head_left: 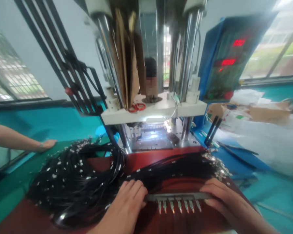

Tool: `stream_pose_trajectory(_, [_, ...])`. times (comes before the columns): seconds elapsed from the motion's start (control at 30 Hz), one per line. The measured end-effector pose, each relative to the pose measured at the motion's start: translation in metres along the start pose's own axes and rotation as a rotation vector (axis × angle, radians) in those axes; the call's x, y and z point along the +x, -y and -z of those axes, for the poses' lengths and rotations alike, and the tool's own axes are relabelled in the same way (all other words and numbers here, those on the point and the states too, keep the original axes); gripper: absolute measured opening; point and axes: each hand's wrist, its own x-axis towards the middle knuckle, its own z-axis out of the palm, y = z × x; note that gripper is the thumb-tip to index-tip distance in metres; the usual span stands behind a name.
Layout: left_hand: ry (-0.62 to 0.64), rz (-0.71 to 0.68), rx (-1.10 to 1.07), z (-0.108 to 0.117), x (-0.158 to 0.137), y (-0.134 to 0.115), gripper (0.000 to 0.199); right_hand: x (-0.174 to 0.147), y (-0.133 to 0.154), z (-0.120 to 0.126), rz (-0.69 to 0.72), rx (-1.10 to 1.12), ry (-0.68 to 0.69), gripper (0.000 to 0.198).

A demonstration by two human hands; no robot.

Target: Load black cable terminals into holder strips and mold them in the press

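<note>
So, from my remote seat I count two working hands on one metal bar [177, 197], which lies across the near side of my view, above a red-brown tabletop [146, 157]. My left hand [128, 203] has its fingers bent close together around the bar's left end; its thumb is mostly hidden, so I cannot tell how that presses. My right hand [226, 200] pinches the other end, fingers over it and thumb beneath, the gap between them narrow. Along the bar's lower edge I count seven small connectors [180, 206] in one row, pointing toward me, with thin dark wires below them that blur too much for me to number. Behind the bar I have two masses of black cable: one looped heap [70, 175] at the left and one straighter bundle [175, 165] that ends in pale tips near the right hand; the single strands I cannot count. Beyond them stands one press, its white plate [127, 115] carrying one pair of red-handled scissors [136, 107], with one bright lamp [155, 119] at the plate's front edge. To the right I see one blue control box [212, 48] showing two red readouts [239, 42], digits unreadable. At far left, one hand of another person [48, 145] rests on a green surface [5, 201].
</note>
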Motion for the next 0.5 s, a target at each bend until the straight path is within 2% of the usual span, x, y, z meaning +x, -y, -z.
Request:
stream_pose_trajectory(0.1, [-0.081,0.132,-0.336,0.027,0.021,0.003,0.019,0.026,0.017,0.023,-0.062,0.130,-0.070,0.027])
stream_pose_trajectory(0.17, [-0.140,0.275,-0.640,0.042,0.046,0.012,0.012,0.057,0.028,0.035,-0.069,0.220,-0.142,0.030])
stream_pose_trajectory(0.23, [-0.255,0.399,-0.939,0.046,0.076,0.027,0.011,0.097,0.032,0.039,-0.040,0.241,-0.205,0.030])
stream_pose_trajectory(0.3, [-0.342,0.454,-1.020,0.042,0.110,0.047,0.015,0.142,0.029,0.036,-0.053,0.193,-0.234,0.028])
stream_pose_trajectory(0.4, [-0.430,0.529,-1.028,0.028,0.157,0.075,0.018,0.207,0.016,0.027,-0.077,0.130,-0.293,0.023])
stream_pose_trajectory(0.5, [-0.495,0.594,-1.026,0.017,0.197,0.095,0.022,0.256,0.004,0.016,-0.134,0.081,-0.339,0.018])
